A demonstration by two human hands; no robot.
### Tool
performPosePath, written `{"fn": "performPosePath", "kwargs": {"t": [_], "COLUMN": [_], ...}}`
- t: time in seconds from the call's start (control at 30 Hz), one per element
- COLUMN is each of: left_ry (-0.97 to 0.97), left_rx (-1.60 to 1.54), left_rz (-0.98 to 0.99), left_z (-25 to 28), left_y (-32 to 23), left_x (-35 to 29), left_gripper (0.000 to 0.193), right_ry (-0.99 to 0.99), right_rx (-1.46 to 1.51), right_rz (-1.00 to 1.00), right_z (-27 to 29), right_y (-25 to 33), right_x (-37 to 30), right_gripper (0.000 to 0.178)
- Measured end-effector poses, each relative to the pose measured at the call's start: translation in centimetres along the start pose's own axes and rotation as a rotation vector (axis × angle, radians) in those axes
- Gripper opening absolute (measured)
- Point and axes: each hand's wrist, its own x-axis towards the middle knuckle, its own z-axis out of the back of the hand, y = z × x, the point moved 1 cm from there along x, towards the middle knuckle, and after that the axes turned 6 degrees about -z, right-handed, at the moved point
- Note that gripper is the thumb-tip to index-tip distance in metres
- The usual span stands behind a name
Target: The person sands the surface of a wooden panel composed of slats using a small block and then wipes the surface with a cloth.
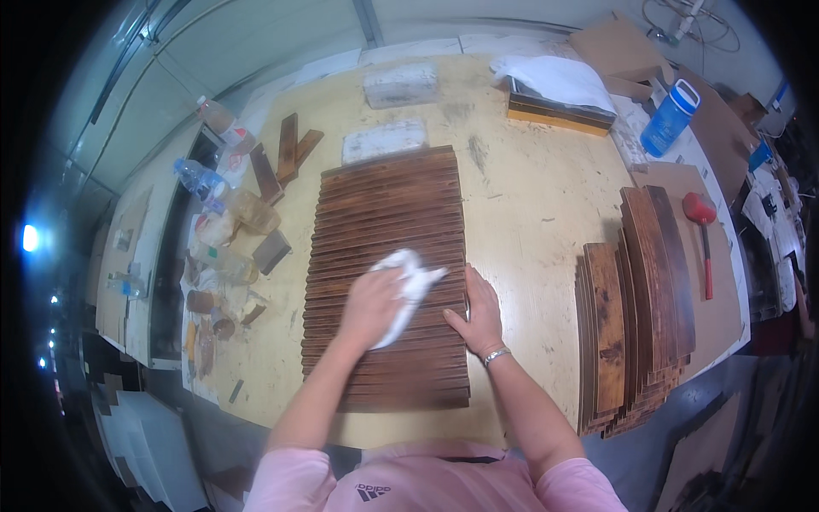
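A row of dark brown wooden slats (pixel 388 205), packed side by side into one block, lies on the pale table in front of me. My left hand (pixel 373 300) is closed over a white cloth (pixel 411 294) and presses it onto the slats just below their middle. Part of the cloth sticks out past my fingers to the right. My right hand (pixel 480 314) rests against the right ends of the slats. Its thumb reaches toward their top, and its fingers are stretched along the side.
White blocks (pixel 384 141) stand behind the slats. Bottles (pixel 247 209) and loose wood pieces (pixel 288 145) line the left. To the right are stacked boards (pixel 608 328), a red mallet (pixel 699 209), a blue bottle (pixel 671 119) and a cloth-topped box (pixel 559 111).
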Motion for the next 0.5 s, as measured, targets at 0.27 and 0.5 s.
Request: {"fn": "performPosePath", "kwargs": {"t": [0.27,0.5], "left_ry": [-0.227,-0.118], "left_rx": [0.081,-0.004], "left_rz": [0.677,0.001], "left_z": [9.2,-0.6], "left_y": [8.5,-4.2], "left_x": [-8.5,0.9], "left_gripper": [0.026,0.035], "right_ry": [-0.009,-0.021], "right_rx": [-0.006,0.012], "right_rz": [-0.029,0.006], "right_z": [0.1,-0.2], "right_y": [0.3,-0.3], "right_x": [-0.2,-0.2], "right_gripper": [0.095,0.095]}}
